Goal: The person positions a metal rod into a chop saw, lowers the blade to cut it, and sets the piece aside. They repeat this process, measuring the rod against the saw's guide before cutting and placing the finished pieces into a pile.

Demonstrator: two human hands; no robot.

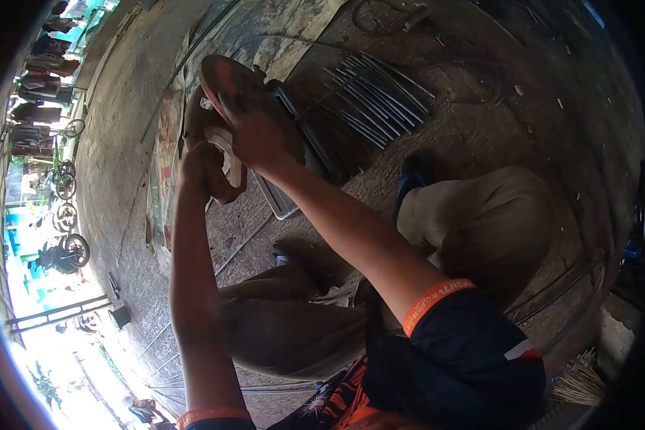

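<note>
A red cut-off saw stands in front of me, with a round blade guard (226,82) and a loop-shaped handle (231,190). My left hand (202,168) is closed around the handle, fingers wrapped over it. At the lower edge of the guard, my right hand (261,140) is closed on its rim; some of its fingers are in shadow. Beneath my right wrist shows the saw's grey metal base (283,208). Several thin metal rods (380,100) lie side by side on the ground beyond the saw.
My bent legs (480,222) flank the work area on the rough concrete floor. Long rods (244,247) lie to the left of my feet. A straw broom (580,380) is at the lower right. Parked motorbikes (68,251) and hanging clothes (39,89) are far left.
</note>
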